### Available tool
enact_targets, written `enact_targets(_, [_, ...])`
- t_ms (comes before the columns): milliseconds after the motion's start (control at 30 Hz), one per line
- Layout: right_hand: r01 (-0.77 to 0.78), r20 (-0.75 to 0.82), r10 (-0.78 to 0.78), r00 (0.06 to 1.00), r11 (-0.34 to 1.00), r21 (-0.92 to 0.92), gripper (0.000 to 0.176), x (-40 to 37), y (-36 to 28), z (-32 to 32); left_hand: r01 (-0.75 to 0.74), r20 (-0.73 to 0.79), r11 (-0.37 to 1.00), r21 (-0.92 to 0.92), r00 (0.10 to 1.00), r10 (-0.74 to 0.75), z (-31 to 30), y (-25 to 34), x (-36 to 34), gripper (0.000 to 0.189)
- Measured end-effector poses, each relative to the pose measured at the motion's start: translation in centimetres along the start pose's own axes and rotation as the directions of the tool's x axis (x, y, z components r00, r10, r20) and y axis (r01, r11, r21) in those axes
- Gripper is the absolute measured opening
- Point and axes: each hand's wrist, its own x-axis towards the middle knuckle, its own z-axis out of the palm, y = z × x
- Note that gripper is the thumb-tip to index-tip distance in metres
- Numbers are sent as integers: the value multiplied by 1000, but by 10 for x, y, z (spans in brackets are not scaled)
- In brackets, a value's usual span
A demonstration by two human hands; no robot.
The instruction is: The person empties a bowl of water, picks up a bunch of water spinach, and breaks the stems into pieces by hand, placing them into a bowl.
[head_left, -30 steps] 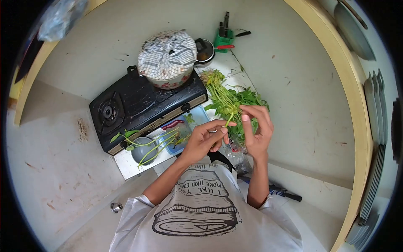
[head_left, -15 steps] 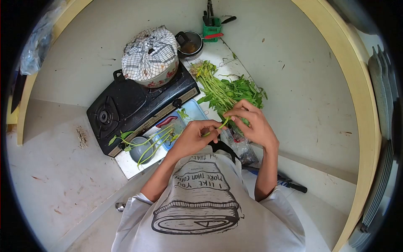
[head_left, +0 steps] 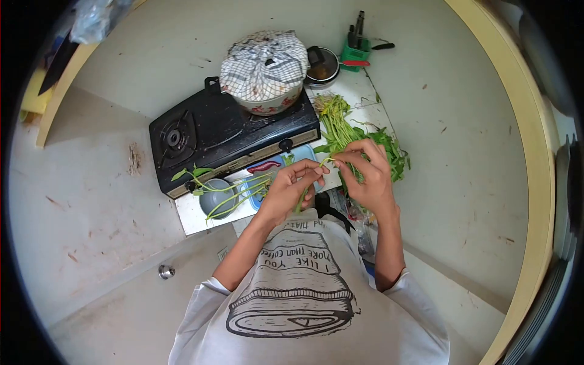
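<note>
A thin green stem point(head_left: 327, 160) runs between my two hands in front of my chest. My left hand point(head_left: 291, 190) is closed around it, with a green part hanging below the fingers. At its other end my right hand point(head_left: 369, 179) pinches the stem between thumb and fingertips, and the stem bends there. Behind my right hand lies a bunch of leafy greens point(head_left: 340, 125) with roots at its far end. Left of my hands, several loose stems point(head_left: 243, 187) rest across a grey bowl point(head_left: 217, 199) and a blue tray point(head_left: 305, 151).
A black gas stove point(head_left: 228, 137) carries a pot point(head_left: 267, 108) with a checked cloth point(head_left: 264, 64) over it. Beyond the greens are a small pan point(head_left: 324, 66) and a green basket point(head_left: 354, 56) of utensils. A red chili point(head_left: 263, 166) lies on the tray.
The view has shifted, so the stove and counter sit further right. My hands still hold the stem, which now bends near my right fingertips, and a green part hangs lower from my left hand.
</note>
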Motion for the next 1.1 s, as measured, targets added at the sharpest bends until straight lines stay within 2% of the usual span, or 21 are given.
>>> enact_targets(67, [29,-44,-29,999,1000,8,20,1,-8,9,-26,-63,987,-158,998,16,-2,-3,0,20])
enact_targets(133, [40,-70,-38,997,998,38,21,0,-16,20,-82,-94,974,-209,994,64,-7,-9,1,19])
enact_targets(167, [45,-72,-41,997,998,53,17,-1,-19,24,-108,-106,967,-233,991,85,-9,-10,2,19])
enact_targets(233, [-157,-45,183,982,927,341,14,-7,-23,31,-147,-131,959,-244,984,118,-10,-6,1,18])
enact_targets(267, [-252,-7,289,957,845,472,12,-9,-23,34,-166,-143,954,-249,981,133,-11,-5,0,17])
enact_targets(300, [-301,13,383,924,705,642,12,-11,-20,36,-175,-144,949,-262,979,140,-15,-4,-1,16])
enact_targets(367, [-328,109,539,835,329,885,12,-15,-13,38,-192,-147,938,-288,977,155,-21,-4,-3,16])
enact_targets(467, [-242,183,539,823,40,970,16,-12,-9,37,-196,-122,922,-333,979,164,-23,-2,-2,17])
enact_targets(667, [-264,296,523,800,-136,955,16,-7,-13,39,-56,62,807,-588,992,113,-18,8,-2,15])
enact_targets(800, [-351,292,516,805,18,936,14,-10,-8,39,-117,50,770,-628,981,190,-23,4,2,19])
enact_targets(867, [-400,292,521,802,106,910,14,-14,-6,39,-191,10,784,-591,970,245,-28,4,4,20])
enact_targets(1000, [-434,299,496,815,183,882,13,-18,2,37,-316,-59,766,-561,937,343,-33,7,3,20])
enact_targets(1100, [-469,315,495,810,224,854,13,-19,4,38,-334,-94,768,-547,936,340,-36,12,1,19])
